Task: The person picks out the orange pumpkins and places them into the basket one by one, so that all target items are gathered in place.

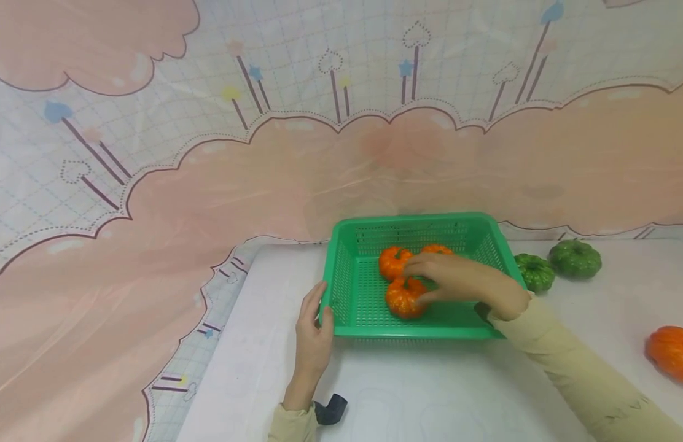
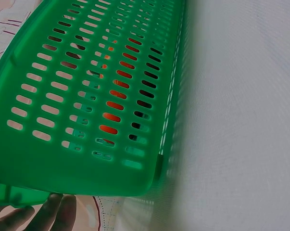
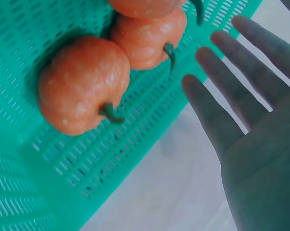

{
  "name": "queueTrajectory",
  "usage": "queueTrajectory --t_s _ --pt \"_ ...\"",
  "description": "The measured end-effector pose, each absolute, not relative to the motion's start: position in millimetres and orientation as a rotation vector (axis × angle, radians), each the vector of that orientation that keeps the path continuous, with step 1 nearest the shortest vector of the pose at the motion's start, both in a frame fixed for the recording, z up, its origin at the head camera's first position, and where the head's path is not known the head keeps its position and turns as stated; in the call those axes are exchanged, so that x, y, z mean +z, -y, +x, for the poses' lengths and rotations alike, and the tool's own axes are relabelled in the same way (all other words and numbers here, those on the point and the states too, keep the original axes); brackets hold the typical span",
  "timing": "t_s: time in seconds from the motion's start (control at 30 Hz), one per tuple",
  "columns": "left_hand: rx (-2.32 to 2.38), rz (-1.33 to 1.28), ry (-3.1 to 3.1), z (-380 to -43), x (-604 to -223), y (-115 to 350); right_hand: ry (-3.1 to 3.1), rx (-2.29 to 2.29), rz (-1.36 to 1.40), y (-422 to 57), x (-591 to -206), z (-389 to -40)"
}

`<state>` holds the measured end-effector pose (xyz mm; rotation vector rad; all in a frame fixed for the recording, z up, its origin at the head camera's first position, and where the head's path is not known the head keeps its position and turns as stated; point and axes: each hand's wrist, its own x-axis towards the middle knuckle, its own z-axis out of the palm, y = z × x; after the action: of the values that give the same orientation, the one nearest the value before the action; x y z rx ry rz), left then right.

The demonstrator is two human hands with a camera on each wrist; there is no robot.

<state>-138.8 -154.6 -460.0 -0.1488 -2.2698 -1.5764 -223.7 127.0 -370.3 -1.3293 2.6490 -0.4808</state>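
Observation:
A green plastic basket [image 1: 419, 333] with slotted walls sits on the white table. My left hand [image 1: 312, 341] holds its left rim near the front corner, thumb at the rim and fingers along the outside; some fingers [image 2: 65, 214] show at the rim in the left wrist view. Inside lie three orange pumpkins: a front one [image 1: 406, 299], one behind it [image 1: 393, 263] and another partly hidden [image 1: 437, 248]. Above them hovers my right hand [image 1: 449, 276]. In the right wrist view its fingers are spread and straight, apart from the nearest pumpkin [image 3: 84, 86].
Right of the basket are two green pumpkins, one close to its wall [image 1: 535, 273] and one farther right [image 1: 575, 259]. Another orange pumpkin [image 1: 673, 354] lies at the right edge of view. A patterned cloth [image 1: 419, 166] hangs behind the table.

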Motion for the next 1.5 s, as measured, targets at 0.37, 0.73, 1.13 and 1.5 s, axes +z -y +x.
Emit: queueTrajectory --t_s 0.37,0.73,1.13,1.5 --pt "-1.574 -0.174 2.258 -140 -464 157 -2.719 -0.467 -1.269 -146 -363 -216" --pt "-1.577 -0.178 2.257 -140 -463 156 -2.776 -0.456 -1.289 -160 -360 -207" --pt "-1.588 -0.151 2.266 -140 -462 155 -2.841 -0.501 -1.165 -178 -359 -198" --pt "-1.586 -0.157 2.265 -139 -462 155 -2.895 -0.508 -1.127 -194 -358 -193"
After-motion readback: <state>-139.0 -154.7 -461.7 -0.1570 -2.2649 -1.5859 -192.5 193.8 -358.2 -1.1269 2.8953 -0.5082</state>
